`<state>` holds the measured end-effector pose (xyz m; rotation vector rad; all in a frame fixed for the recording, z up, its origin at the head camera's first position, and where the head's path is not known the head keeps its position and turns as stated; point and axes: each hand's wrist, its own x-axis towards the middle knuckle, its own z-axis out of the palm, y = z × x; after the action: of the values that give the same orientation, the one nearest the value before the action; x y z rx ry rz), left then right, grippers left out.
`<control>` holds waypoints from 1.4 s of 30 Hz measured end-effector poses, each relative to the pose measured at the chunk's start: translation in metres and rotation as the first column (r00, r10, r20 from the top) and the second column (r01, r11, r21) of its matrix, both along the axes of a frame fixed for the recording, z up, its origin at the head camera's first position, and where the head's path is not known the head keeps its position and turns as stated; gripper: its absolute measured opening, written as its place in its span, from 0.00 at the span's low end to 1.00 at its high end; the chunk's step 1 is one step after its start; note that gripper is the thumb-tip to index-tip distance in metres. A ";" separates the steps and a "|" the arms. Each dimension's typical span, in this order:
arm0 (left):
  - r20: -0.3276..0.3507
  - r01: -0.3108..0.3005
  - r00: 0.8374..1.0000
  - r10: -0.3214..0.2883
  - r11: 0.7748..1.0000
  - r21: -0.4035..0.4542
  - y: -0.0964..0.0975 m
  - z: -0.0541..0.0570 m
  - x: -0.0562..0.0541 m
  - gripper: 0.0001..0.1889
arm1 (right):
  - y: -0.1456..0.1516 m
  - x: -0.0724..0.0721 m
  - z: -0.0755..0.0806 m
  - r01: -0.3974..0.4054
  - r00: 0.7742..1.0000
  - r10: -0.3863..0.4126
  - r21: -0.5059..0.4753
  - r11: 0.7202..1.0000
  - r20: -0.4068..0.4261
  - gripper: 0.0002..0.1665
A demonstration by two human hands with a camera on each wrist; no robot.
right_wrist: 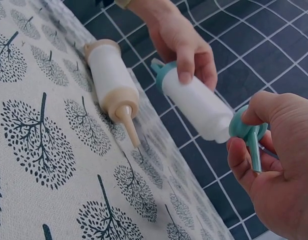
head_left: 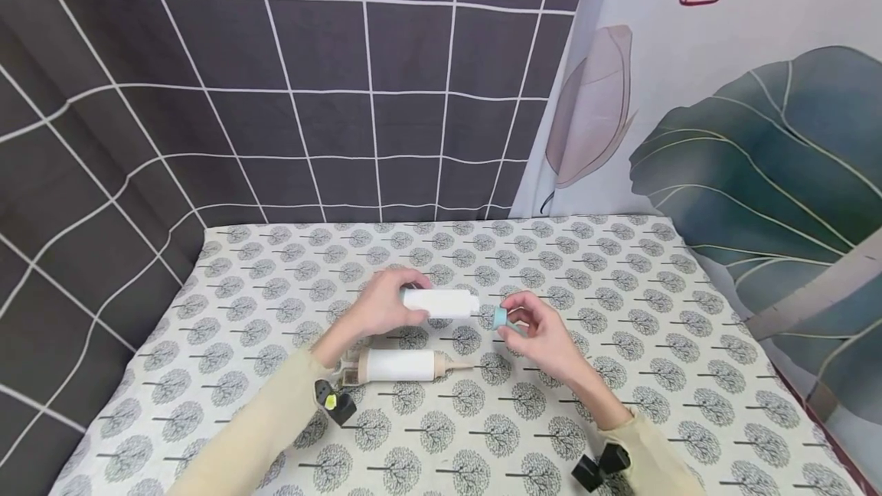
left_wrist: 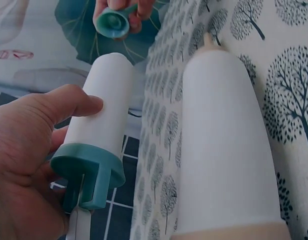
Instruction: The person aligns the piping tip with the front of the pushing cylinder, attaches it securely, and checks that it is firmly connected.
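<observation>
My left hand [head_left: 386,303] grips a white bottle [head_left: 441,303] held sideways above the table, its uncapped neck pointing right. In the left wrist view, a teal end piece [left_wrist: 89,165] with prongs and a pale rod sits on the bottle's near end, the thumb lying along the white wall. Just off the neck, my right hand [head_left: 544,331] pinches a teal nozzle cap [right_wrist: 240,126] between thumb and fingers. A small gap separates cap and bottle. Below them lies a second white bottle [head_left: 400,365] with beige ends and a thin beige nozzle, untouched by the fingers.
A cloth with a tree print [head_left: 496,435] covers the table. Behind and to the left hangs a dark curtain with white grid lines [head_left: 406,121]; a leaf-patterned white curtain [head_left: 758,136] hangs at the right.
</observation>
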<state>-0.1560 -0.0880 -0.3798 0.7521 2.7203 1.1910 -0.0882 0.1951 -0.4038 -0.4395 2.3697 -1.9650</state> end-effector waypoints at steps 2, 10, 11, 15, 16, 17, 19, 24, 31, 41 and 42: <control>-0.001 0.015 1.000 -0.015 1.000 0.013 0.000 0.004 0.004 0.22 | 0.000 0.000 0.000 0.001 1.000 -0.001 0.000 1.000 0.001 0.22; 0.003 0.038 0.999 -0.038 0.998 0.054 -0.001 0.012 0.017 0.22 | -0.002 0.001 0.002 -0.003 1.000 0.003 0.021 1.000 -0.016 0.21; 0.001 0.041 0.999 -0.041 0.998 0.054 -0.001 0.013 0.018 0.21 | -0.002 0.001 0.002 -0.002 1.000 0.003 0.026 1.000 -0.022 0.21; -0.014 0.051 0.999 -0.050 0.998 0.045 -0.001 0.015 0.022 0.21 | -0.004 0.002 0.002 -0.006 1.000 0.007 0.047 0.999 -0.027 0.20; -0.018 0.053 0.998 -0.052 0.998 0.042 -0.002 0.015 0.023 0.22 | -0.004 0.002 0.003 -0.009 1.000 0.010 0.046 0.999 -0.027 0.20; -0.023 0.054 0.998 -0.053 0.998 0.040 -0.002 0.015 0.023 0.22 | -0.004 0.002 0.003 -0.012 1.000 0.013 0.046 0.999 -0.027 0.21; -0.036 0.062 0.997 -0.061 0.997 0.039 -0.003 0.015 0.025 0.21 | -0.005 0.002 0.003 -0.020 1.000 0.021 0.036 0.999 -0.023 0.21; -0.025 0.075 0.997 -0.073 0.996 0.051 -0.003 0.015 0.027 0.21 | -0.009 0.002 0.002 -0.043 0.998 0.044 0.014 0.999 -0.042 0.20; -0.035 0.095 0.995 -0.093 0.994 0.058 -0.002 0.014 0.028 0.20 | -0.013 0.003 0.003 -0.058 0.998 0.058 0.011 0.998 -0.013 0.20; 0.000 0.087 0.996 -0.087 0.994 0.059 -0.001 0.016 0.031 0.20 | -0.013 0.003 0.003 -0.062 0.998 0.062 0.004 0.998 0.018 0.21; 0.001 0.090 0.996 -0.090 0.994 0.062 -0.001 0.017 0.031 0.20 | -0.013 0.003 0.003 -0.061 0.998 0.061 0.007 0.998 0.018 0.21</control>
<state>-0.1250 -0.0890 -0.3628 0.8687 2.6259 1.2610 -0.0848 0.1821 -0.4007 -0.4857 2.3238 -1.9251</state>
